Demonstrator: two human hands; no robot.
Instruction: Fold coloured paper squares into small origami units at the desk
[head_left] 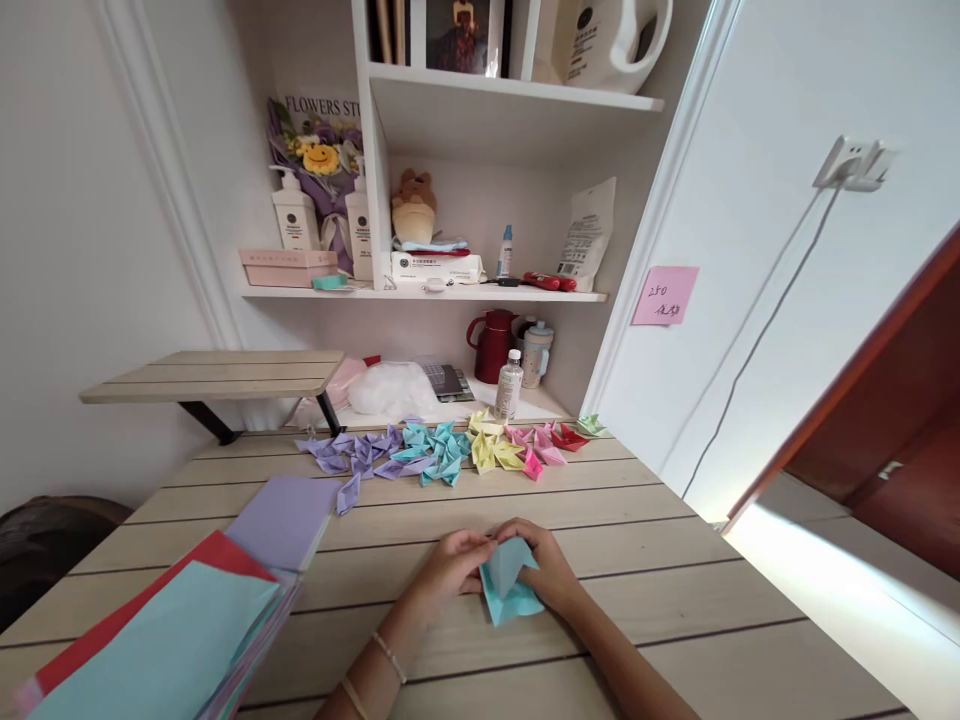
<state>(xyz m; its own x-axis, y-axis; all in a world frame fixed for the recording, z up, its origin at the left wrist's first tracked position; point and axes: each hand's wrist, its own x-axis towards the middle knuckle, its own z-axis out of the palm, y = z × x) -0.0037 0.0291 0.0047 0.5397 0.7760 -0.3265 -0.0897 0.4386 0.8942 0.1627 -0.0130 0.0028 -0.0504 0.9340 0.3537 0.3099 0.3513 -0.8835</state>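
Observation:
A partly folded sheet of light blue origami paper (pixel 511 590) is between my two hands, just above or on the wooden table. My left hand (pixel 459 562) pinches its left upper edge. On the other side my right hand (pixel 551 565) grips the paper, with the thumb over the front and the fingers curled behind the top. A raised flap stands in the middle of the sheet. Parts of the fingers on both hands are hidden behind the paper.
Folded paper pieces in purple, blue (pixel 442 450), yellow (pixel 484 452), pink and red (pixel 568 438) line the table's far side. Stacked coloured paper (pixel 172 630) lies at left, near a small raised wooden stand (pixel 217 375). A clear bottle (pixel 509 386) stands behind the folded pieces.

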